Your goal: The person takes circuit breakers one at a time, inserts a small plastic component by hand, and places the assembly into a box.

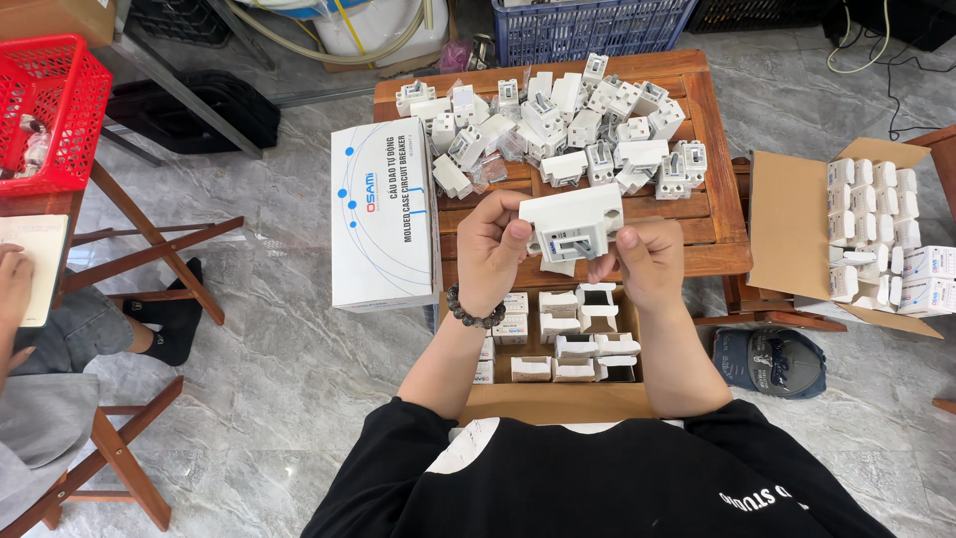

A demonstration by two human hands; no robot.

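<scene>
Wooden table taken as landmark. Both hands are raised just over its near edge, sharing one white breaker.

Left hand: fingers curled closed round the breaker's left end, thumb on the near face. A dark bead bracelet sits on that wrist. Right hand: fingertips pinched at the lower right corner, apparently on a small part or flap there; too small to tell which. Probably one hand steadies while the other works the corner.

The breaker is tilted, its recessed face turned up toward the camera, likely so the face can be seen. It bridges the two hands, its middle bare, clear of the tabletop.

Farther back on the table: a loose heap of white breakers, dumped within arm's reach. At the table's left edge, a tall white printed box. Below the near edge, under the hands, an open carton with small white boxes in rows. Right of the table, a second open carton, packed in neat rows.
</scene>
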